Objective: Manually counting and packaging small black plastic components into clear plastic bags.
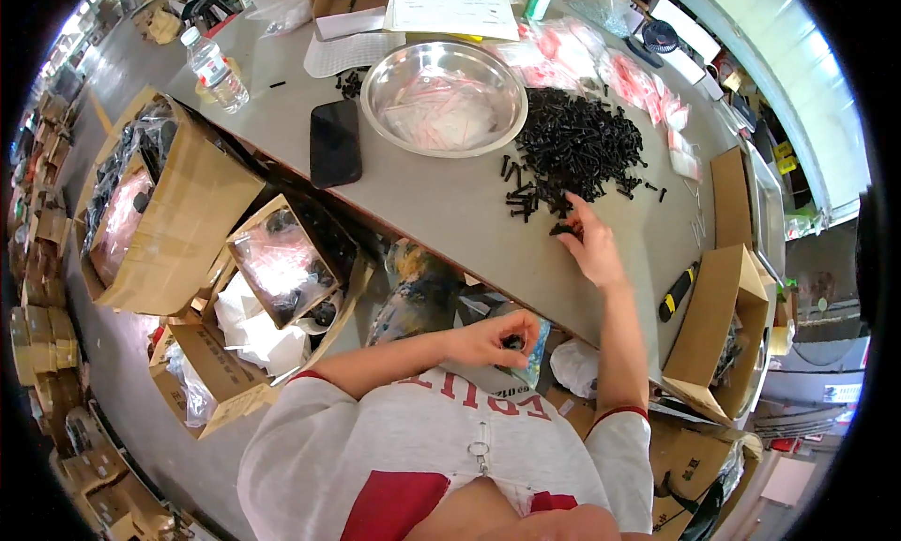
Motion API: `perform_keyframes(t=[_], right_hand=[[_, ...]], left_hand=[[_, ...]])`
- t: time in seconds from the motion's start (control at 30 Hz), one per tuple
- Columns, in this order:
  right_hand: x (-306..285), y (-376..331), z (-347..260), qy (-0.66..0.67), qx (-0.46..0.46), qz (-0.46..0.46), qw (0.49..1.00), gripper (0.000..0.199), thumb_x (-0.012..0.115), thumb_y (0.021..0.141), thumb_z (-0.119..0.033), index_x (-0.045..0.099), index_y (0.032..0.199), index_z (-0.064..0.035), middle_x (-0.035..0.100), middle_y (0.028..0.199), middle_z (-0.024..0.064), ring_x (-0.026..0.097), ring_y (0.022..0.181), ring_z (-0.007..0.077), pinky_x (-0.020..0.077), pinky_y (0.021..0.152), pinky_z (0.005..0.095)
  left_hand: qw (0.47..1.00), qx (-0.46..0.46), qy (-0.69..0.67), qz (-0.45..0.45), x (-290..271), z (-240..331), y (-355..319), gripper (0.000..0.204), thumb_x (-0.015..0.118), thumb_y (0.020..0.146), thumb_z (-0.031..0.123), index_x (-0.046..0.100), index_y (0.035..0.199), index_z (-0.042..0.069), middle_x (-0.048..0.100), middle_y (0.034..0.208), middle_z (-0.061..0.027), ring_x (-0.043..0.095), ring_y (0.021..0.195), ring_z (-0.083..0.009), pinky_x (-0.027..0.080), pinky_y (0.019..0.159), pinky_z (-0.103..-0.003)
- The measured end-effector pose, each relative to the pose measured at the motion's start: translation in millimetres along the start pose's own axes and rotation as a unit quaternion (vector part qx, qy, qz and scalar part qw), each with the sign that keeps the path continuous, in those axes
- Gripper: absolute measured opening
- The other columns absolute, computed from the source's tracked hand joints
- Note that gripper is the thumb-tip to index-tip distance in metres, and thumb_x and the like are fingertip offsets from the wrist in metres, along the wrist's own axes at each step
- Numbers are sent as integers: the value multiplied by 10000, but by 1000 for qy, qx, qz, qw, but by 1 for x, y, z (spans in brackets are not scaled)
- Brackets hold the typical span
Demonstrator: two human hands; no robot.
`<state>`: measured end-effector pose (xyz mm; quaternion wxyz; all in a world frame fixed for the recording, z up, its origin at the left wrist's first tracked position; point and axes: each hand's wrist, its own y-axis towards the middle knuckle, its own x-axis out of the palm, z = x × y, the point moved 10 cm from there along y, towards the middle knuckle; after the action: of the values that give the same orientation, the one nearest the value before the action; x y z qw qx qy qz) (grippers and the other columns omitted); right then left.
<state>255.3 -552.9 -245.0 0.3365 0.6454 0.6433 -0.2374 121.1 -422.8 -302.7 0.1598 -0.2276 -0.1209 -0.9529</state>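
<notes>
Two hands work apart: the right hand [589, 250] lies on the desk [441, 203], its grip pinched together on a few black screws [563, 228] drawn from the edge of one big pile of screws [577, 142], while the left hand [497, 339] stays near the lap, grip curled shut on a small dark piece, likely to collect them. Beyond sit one steel bowl [444, 98] with clear bags within reach, one dark phone [335, 142], one water bottle [215, 69], and several open cartons on the floor.
</notes>
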Motion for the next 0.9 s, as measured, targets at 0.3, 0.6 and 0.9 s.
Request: perform_keyframes(t=[0.3, 0.6, 0.9], right_hand=[[-2, -13, -1, -43, -39, 17, 998, 309, 682, 745, 0, 592, 1040, -22, 628, 926, 172, 622, 837, 359, 498, 739, 394], [-11, -47, -2, -37, -2, 10, 999, 318, 637, 740, 22, 600, 1049, -43, 571, 1048, 179, 587, 919, 380, 488, 812, 394], [-4, -52, -15, -111, -79, -11, 991, 395, 587, 730, 57, 607, 1106, -64, 550, 1091, 167, 575, 964, 348, 473, 824, 387]], left_hand=[[999, -23, 31, 36, -11, -11, -10, 393, 711, 821, 125, 450, 1111, 76, 524, 923, -18, 505, 903, -118, 428, 811, -278], [975, -104, 164, 107, -36, -32, -16, 308, 756, 770, 187, 565, 964, 42, 620, 952, -44, 565, 895, -125, 476, 735, -288], [962, -82, 241, 101, -34, -33, -12, 333, 763, 768, 237, 581, 962, 37, 618, 960, -44, 573, 889, -127, 498, 678, -282]])
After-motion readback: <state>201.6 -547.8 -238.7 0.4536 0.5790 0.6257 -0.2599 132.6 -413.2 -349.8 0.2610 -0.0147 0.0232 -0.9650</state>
